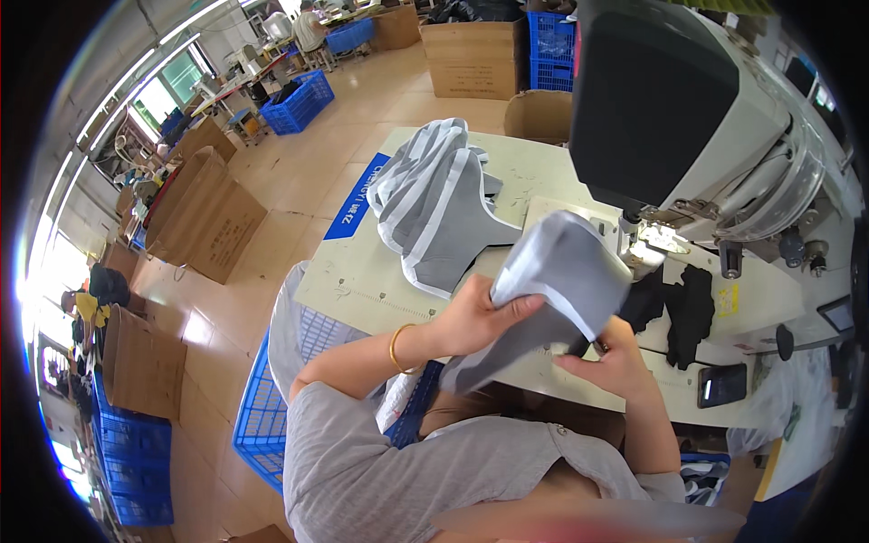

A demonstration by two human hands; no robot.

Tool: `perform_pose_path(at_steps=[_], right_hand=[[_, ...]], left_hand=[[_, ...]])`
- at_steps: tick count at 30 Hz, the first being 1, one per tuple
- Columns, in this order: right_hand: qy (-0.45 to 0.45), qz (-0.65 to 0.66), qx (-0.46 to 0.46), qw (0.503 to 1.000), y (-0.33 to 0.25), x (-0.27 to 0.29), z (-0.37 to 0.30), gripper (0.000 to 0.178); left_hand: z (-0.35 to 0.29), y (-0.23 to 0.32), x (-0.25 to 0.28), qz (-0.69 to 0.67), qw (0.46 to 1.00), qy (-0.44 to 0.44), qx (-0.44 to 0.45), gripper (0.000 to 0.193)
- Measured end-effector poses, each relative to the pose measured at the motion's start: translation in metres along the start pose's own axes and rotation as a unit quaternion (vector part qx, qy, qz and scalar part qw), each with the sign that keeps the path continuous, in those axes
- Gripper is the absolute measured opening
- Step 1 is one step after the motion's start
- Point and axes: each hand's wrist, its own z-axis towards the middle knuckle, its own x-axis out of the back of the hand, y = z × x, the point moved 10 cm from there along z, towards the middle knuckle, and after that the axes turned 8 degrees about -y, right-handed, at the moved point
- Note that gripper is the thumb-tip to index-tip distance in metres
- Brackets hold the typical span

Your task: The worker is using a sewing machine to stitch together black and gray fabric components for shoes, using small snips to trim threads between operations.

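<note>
A grey fabric piece with a pale band along its edge (579, 271) is held up over the sewing table's front edge, its surface partly smeared by motion. My left hand (484, 317) is closed on its left side, thumb on top. At the lower right edge of the piece, my right hand (615, 362) is closed, with a small dark thing between thumb and fingers that I cannot make out. Beyond my left hand lies a pile of similar grey pieces with pale bands (439, 208). To the right of the held piece stands a sewing machine (670, 118), its needle area lit.
Black cloth scraps (690, 317) and a phone (722, 385) lie on the table (353, 281) at right. A blue crate (256, 425) stands below its left edge. Cardboard boxes (206, 217) and a blue basket (299, 104) are on the tiled floor; a person (309, 32) sits far off.
</note>
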Motion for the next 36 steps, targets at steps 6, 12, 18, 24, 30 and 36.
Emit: perform_pose_path(at_steps=[6, 12, 18, 24, 30, 36], right_hand=[[-0.101, 0.063, -0.276, 0.954, 0.052, -0.020, -0.012, 0.024], [-0.209, -0.112, -0.166, 0.957, 0.015, -0.039, -0.011, 0.035], [-0.157, 0.076, -0.169, 0.970, 0.012, -0.018, -0.020, 0.027], [-0.006, 0.292, -0.242, 0.925, 0.054, -0.004, -0.031, 0.025], [0.063, 0.159, -0.210, 0.963, 0.062, -0.006, -0.043, 0.022], [0.145, 0.179, -0.226, 0.947, 0.072, -0.001, -0.054, 0.007]], left_hand=[[-0.013, -0.067, 0.004, 0.014, 0.968, -0.032, 0.247, 0.051], [-0.009, 0.025, -0.048, 0.474, 0.829, 0.040, -0.293, 0.080], [0.017, -0.034, -0.101, 0.110, 0.918, -0.352, -0.145, 0.045], [0.018, -0.066, -0.113, -0.042, 0.935, -0.346, 0.067, 0.022], [0.026, -0.073, -0.062, -0.036, 0.986, -0.071, 0.147, 0.017], [0.033, -0.049, -0.069, 0.025, 0.988, -0.131, 0.082, 0.015]])
